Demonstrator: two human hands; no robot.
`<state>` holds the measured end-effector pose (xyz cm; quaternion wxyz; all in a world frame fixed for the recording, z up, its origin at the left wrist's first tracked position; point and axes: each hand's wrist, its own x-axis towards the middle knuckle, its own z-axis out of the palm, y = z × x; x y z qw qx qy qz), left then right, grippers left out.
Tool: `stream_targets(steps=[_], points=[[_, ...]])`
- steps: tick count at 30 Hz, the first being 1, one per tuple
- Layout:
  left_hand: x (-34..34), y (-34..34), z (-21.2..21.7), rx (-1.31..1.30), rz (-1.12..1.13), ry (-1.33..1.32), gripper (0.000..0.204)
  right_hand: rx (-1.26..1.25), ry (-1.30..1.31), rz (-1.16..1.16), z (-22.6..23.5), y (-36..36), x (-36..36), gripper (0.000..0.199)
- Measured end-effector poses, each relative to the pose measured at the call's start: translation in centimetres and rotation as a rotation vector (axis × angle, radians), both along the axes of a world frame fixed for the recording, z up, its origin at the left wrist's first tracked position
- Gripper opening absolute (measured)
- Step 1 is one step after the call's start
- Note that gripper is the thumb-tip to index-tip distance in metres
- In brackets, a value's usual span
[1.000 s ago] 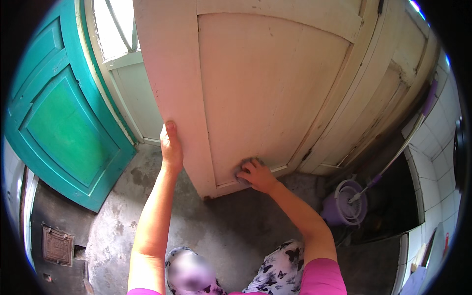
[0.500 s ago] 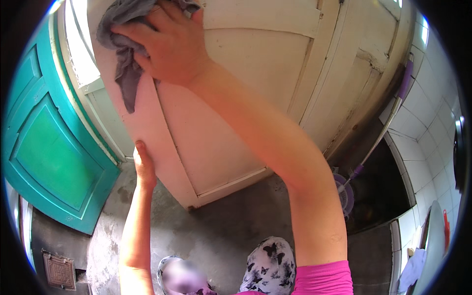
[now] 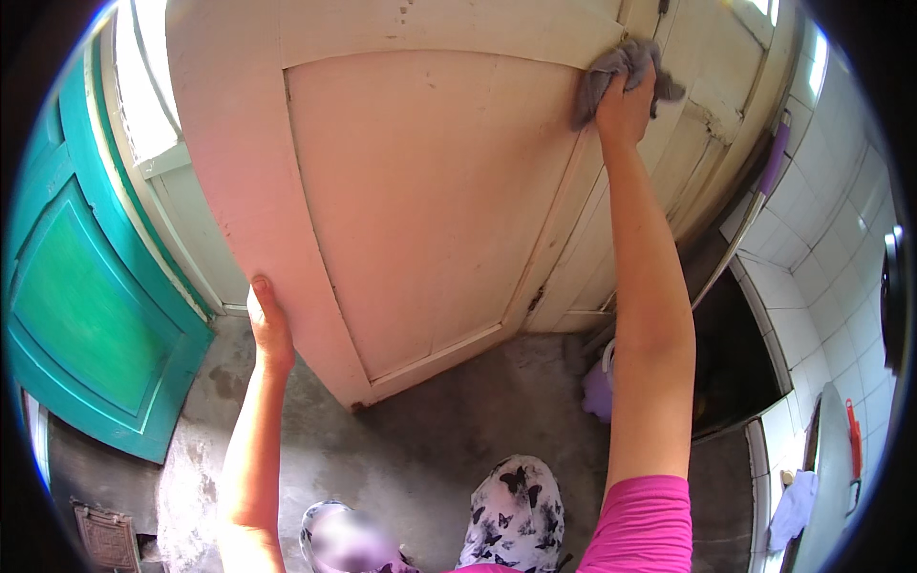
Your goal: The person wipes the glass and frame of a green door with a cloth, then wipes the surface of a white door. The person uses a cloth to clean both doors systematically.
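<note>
A cream-coloured wooden door [image 3: 420, 191] with a recessed panel stands at an angle before me. Its left edge is in the grip of my left hand [image 3: 271, 323]; the thumb lies on the front face, and the fingers are hidden behind the edge. My right arm reaches up to the hinge side of the door. There my right hand [image 3: 628, 113] is closed around a crumpled grey cloth [image 3: 604, 78], pressed against the upper right of the frame beside the panel.
At left stands a green panelled door [image 3: 91, 296] beside a bright window. To the right are a mop handle [image 3: 776, 158], a purple bucket [image 3: 598, 392] partly behind my arm, and a white tiled wall [image 3: 812, 277]. A pale cloth [image 3: 794, 511] hangs at lower right.
My right hand has carried the grey cloth from the door's upper left across to its upper right. My left hand keeps its hold on the edge.
</note>
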<state>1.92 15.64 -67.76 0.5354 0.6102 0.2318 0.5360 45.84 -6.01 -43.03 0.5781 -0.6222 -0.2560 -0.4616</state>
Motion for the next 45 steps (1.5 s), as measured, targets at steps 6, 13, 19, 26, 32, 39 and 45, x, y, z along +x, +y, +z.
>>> stream_targets(steps=[6,13,19,26,32,39,45], points=[[0.1,-0.9,0.1,-0.012,0.032,-0.015,0.077,0.258,-0.268,-0.009,0.8,7.3,-13.3,0.053],[-0.1,-0.8,0.4,-0.074,0.065,0.021,0.088,0.166,-0.891,0.319,0.6,16.1,-30.3,0.03],[-0.8,-0.3,0.9,-0.009,0.048,0.059,0.088,-0.06,-1.049,0.282,0.4,14.5,-27.1,0.035],[-0.1,0.3,1.2,0.023,0.026,0.044,0.087,-0.362,-0.605,0.006,-0.2,5.0,-10.0,0.05],[0.4,0.6,0.6,0.072,-0.013,0.011,0.084,-0.162,-0.047,-0.064,0.2,0.1,-1.7,0.057],[0.0,-0.7,0.6,0.057,-0.009,-0.03,0.081,0.141,-0.321,0.151,2.4,7.4,-12.8,0.065],[-0.1,-0.8,1.1,-0.024,0.018,0.018,0.085,-0.032,-1.016,0.344,1.0,14.6,-28.6,0.044]])
